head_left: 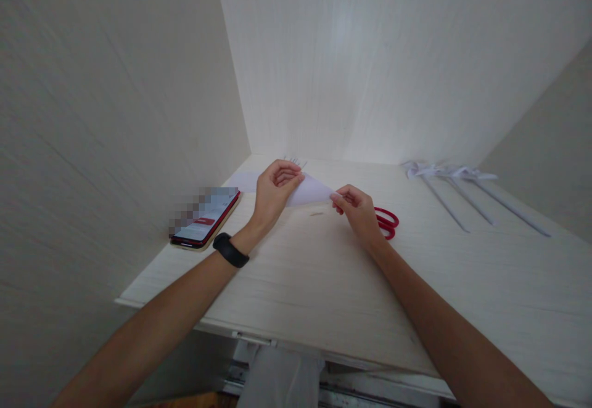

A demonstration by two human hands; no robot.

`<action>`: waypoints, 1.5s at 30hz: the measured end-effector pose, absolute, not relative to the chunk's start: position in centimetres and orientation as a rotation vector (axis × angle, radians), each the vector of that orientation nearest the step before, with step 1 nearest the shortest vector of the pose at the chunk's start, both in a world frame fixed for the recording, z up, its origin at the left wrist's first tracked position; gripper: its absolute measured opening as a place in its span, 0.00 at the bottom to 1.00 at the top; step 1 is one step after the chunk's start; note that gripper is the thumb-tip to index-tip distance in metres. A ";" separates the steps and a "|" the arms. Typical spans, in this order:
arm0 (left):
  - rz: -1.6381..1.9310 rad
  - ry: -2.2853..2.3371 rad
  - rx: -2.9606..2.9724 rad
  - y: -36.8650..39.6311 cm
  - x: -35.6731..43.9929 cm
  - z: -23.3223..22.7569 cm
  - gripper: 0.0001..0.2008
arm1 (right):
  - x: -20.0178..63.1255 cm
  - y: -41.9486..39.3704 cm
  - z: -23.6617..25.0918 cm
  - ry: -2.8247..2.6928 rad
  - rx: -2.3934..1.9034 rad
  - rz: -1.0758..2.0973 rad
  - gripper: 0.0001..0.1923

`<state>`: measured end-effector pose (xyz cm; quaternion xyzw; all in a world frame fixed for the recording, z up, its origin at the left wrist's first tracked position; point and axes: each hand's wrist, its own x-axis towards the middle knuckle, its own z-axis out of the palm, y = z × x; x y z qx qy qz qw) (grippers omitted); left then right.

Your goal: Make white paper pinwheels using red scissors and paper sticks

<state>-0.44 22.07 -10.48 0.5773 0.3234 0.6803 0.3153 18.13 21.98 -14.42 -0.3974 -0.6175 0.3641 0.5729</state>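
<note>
- The thin, pale white paper sheet (309, 192) lies between the hands: at three o'clock from the left hand (272, 189), nearly ten o'clock from the right hand (357, 208).
- Its visible part runs roughly nine to three o'clock, narrowing to a point at the right fingertips; both hands touch it, so neither is nearer.
- Left hand: thumb and fingers closed together on the paper's upper edge, the others curled.
- Right hand: thumb and forefinger pinch its tip; red-looped scissors handles (387, 222) show just beside, at four o'clock.
</note>
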 end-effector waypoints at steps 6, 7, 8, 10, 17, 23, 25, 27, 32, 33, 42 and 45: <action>1.796 0.974 1.525 22.3 -0.7 -10.5 0.08 | 17.8 21.6 -14.1 -1.474 -0.962 0.861 0.11; 1.789 0.998 1.537 22.3 -0.7 -10.6 0.07 | 17.8 21.6 -14.0 -1.474 -0.971 0.869 0.11; 1.777 1.021 1.559 22.3 -0.8 -10.7 0.07 | 17.7 21.5 -14.0 -1.470 -0.978 0.879 0.11; 1.745 1.069 1.640 22.3 -1.0 -10.9 0.06 | 17.8 21.6 -14.0 -1.450 -0.984 0.906 0.12; 1.871 1.267 2.208 21.2 -1.3 -10.8 0.09 | 17.9 22.1 -14.2 -1.322 -0.956 0.918 0.13; 1.959 1.255 1.849 22.1 -1.6 -11.5 0.14 | 18.1 22.0 -14.0 -1.157 -0.913 0.934 0.13; 1.886 1.200 1.507 22.9 -1.8 -12.1 0.14 | 18.1 22.0 -14.0 -1.110 -0.907 0.943 0.13; 1.523 1.050 1.272 23.2 -1.6 -12.5 0.11 | 18.1 21.9 -14.0 -1.081 -0.895 0.963 0.14; 1.108 0.864 1.244 22.1 0.3 -12.9 0.14 | 17.4 21.4 -13.9 -1.172 -0.849 1.044 0.14; 1.107 0.847 1.255 21.9 0.7 -13.0 0.14 | 17.2 21.3 -13.9 -1.214 -0.845 1.058 0.14; 1.175 0.809 1.363 21.7 1.0 -13.6 0.10 | 16.6 20.8 -13.9 -1.402 -0.820 1.123 0.15; 1.175 0.844 1.363 21.8 0.9 -13.6 0.09 | 16.7 21.2 -14.1 -1.421 -0.848 1.098 0.15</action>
